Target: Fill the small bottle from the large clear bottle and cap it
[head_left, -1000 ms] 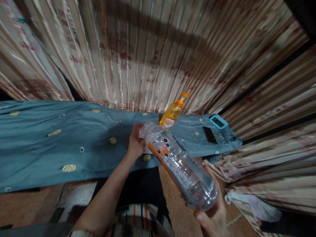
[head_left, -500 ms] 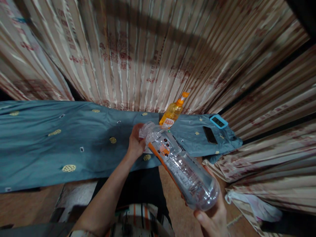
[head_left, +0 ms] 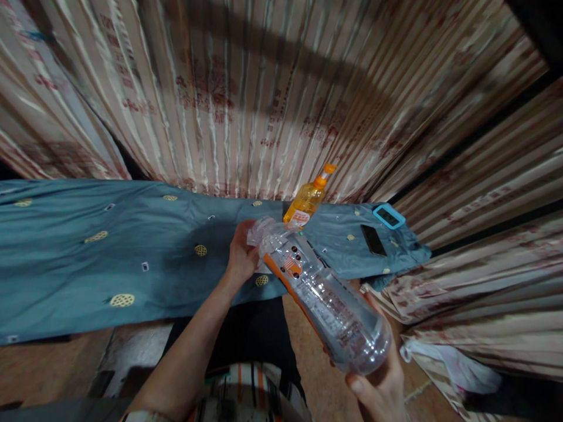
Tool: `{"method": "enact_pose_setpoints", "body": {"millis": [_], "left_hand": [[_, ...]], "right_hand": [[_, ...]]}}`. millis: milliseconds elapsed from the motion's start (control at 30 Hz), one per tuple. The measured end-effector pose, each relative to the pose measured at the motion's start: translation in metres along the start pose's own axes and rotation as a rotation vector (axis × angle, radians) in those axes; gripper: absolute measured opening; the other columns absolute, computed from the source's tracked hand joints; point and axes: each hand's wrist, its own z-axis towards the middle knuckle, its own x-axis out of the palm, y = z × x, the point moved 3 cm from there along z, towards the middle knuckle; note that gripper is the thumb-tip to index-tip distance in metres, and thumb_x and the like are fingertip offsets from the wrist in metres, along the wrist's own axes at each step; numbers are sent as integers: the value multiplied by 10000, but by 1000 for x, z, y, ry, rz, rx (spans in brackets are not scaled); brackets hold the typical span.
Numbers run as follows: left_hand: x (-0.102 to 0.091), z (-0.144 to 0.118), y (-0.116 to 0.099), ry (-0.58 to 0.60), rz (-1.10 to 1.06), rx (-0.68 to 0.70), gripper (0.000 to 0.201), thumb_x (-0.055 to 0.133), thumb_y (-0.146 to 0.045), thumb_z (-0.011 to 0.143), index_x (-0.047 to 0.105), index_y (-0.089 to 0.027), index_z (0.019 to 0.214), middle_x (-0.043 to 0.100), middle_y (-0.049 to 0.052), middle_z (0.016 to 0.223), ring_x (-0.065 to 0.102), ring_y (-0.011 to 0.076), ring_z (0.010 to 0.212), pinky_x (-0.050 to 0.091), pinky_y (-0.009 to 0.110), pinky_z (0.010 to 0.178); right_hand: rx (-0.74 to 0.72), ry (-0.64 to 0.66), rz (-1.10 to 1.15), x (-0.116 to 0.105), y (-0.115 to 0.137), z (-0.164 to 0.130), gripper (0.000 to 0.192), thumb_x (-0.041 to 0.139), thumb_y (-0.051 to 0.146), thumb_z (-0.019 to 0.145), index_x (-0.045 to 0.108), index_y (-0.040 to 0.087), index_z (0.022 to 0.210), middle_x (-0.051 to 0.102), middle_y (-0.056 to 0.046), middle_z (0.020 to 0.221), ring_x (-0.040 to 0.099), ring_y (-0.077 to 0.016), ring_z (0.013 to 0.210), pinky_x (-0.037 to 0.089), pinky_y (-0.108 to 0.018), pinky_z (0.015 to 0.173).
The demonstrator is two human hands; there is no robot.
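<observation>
Clear bottle (head_left: 329, 302) slants over the near edge of the cloth (head_left: 167, 275), left hand (head_left: 241, 255) gripping its top and right hand (head_left: 382, 387) gripping its base, probably to steady both ends.

No txt legible; clear btl (head_left: 328, 299) & curtain (head_left: 246, 117) print blurred.

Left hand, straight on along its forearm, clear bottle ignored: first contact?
Ignoring the clear bottle, the left hand likely meets the curtain beyond the blue cloth. The orange bottle looks right of that line. Depth unclear; a low path could touch cloth first.
</observation>
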Motion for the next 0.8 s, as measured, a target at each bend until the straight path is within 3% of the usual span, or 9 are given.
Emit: {"method": "enact_pose_setpoints", "body": {"millis": [233, 400, 633, 800], "left_hand": [[0, 1, 2, -5, -5, 1, 418, 825, -387, 813, 706, -221, 1177, 778, 90, 1167, 751, 282, 1084, 602, 420, 1007], [0, 1, 0, -5, -3, 12, 420, 833, -388, 810, 701, -215, 1170, 778, 86, 1146, 744, 283, 1076, 611, 432, 1004], [0, 1, 3, -8, -27, 21, 436, 834, -371, 788, 717, -226, 1182, 782, 93, 1162, 757, 291, 1069, 629, 440, 998], [-1, 3, 5, 2, -13, 15, 419, 834, -383, 796, 713, -226, 1165, 789, 100, 1155, 752, 297, 1079, 613, 454, 1027]], "right_hand": [[-1, 9, 14, -2, -2, 0, 1260, 1074, 712, 557, 552, 249, 1606, 769, -193, 1447, 782, -422, 1290, 668, -490, 1023], [-50, 63, -2, -3, -5, 1, 1182, 1044, 695, 652, 544, 258, 1630, 769, -191, 1446, 791, -396, 1273, 671, -450, 988], [-57, 14, 4, 0, -3, 2, 1172, 1073, 693, 577, 612, 236, 1552, 753, -196, 1464, 817, -372, 1198, 694, -402, 894], [-53, 41, -10, -2, -4, 3, 1142, 1054, 685, 628, 596, 248, 1578, 772, -180, 1436, 820, -361, 1180, 684, -403, 904]]}}
